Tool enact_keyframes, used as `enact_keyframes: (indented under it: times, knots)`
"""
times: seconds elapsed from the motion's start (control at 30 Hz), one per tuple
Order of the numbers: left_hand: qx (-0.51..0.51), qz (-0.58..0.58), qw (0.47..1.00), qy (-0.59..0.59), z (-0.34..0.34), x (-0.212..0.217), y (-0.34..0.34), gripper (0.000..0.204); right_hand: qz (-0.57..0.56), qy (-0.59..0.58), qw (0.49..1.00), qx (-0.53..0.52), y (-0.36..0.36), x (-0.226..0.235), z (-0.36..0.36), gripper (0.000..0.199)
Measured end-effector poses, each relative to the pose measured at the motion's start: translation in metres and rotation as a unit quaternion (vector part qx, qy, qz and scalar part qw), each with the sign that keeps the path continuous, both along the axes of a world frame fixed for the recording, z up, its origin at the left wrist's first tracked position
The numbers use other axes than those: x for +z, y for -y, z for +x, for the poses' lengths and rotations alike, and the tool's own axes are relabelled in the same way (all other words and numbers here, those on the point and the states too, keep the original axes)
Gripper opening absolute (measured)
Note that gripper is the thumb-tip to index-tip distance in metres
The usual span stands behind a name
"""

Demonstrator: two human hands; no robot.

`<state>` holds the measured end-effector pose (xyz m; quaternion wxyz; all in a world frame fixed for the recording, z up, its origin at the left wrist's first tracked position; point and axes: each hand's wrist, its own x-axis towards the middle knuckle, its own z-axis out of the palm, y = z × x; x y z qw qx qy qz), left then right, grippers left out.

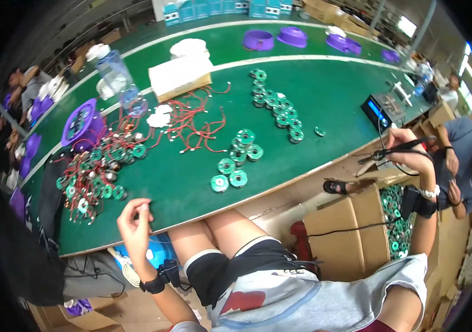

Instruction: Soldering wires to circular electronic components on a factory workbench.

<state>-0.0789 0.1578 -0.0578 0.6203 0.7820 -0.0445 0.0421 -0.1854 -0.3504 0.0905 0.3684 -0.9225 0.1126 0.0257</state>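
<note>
My right hand, beyond the table's right front edge, is closed round a looped black cable. Dark thin ends of it stick out left of my fingers; what they are is too small to tell. My left hand is at the front edge of the green table, its fingers loosely curled in with nothing visible in them. Beyond it lies a heap of green ring-shaped coil parts with red wires. More green-topped coils stand in a near group and a far row. One small green ring lies apart.
A boxy device with a blue display stands at the table's right. Loose red wires, a white-topped box, a water bottle and a purple basin are at left. A carton of green parts stands below right, near another person.
</note>
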Motion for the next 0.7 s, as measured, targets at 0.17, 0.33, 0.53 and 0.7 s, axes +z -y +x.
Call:
enact_keyframes:
  times: [0.17,0.33,0.53,0.7]
  knots:
    - [-0.004,-0.003,1.000,0.006,0.002,-0.007,0.003,0.013,0.024,-0.016,1.000,-0.003,0.012,-0.019,0.006,0.015]
    - [0.005,0.008,1.000,0.014,-0.001,-0.005,0.005,0.013,-0.143,0.024,0.988,0.051,0.010,-0.041,0.026,0.012]
    - [0.007,0.024,0.999,0.022,0.000,-0.007,0.005,0.013,-0.065,-0.045,0.997,-0.007,0.008,-0.042,0.021,0.010]
    - [0.014,0.024,0.999,0.018,0.001,-0.009,0.004,0.013,-0.077,-0.046,0.996,0.015,0.016,-0.049,0.023,0.010]
